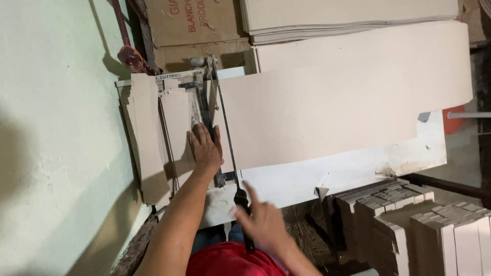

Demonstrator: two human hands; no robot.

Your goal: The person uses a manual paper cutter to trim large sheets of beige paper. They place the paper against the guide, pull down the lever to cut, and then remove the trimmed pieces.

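On the white cutter bed [358,168], your left hand [205,148] presses flat, fingers spread, on the thin, floppy cardboard sheet [332,112]; your right hand [261,220] half-opens against the lever's black grip [244,214].

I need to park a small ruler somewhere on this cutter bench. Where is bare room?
Free: the white table strip between the long cardboard sheet and the near edge. Crowded: around the cutter arm, where the left hand presses strips and the right hand rests by the handle.
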